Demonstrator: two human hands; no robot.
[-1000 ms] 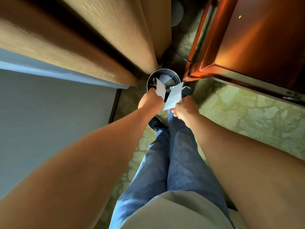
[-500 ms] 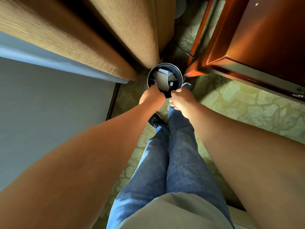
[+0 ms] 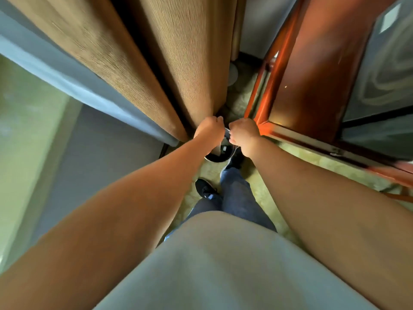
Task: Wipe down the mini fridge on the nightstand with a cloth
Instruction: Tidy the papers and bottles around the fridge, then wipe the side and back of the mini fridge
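Left hand [image 3: 209, 127] and right hand [image 3: 243, 135] are hovering, both curled, over a round dark wastebin [image 3: 220, 153] on the floor (contents unclear). No cloth or fridge is showing; wiping looks unstarted.

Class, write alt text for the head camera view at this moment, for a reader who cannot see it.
Seen from above, a person's left hand and right hand, fingers curled, meet over a round dark waste bin on patterned green carpet. Whether they hold anything is unclear. Tan ribbed curtains hang left, a reddish-brown wooden cabinet stands right, and blue jeans and a black shoe show below.
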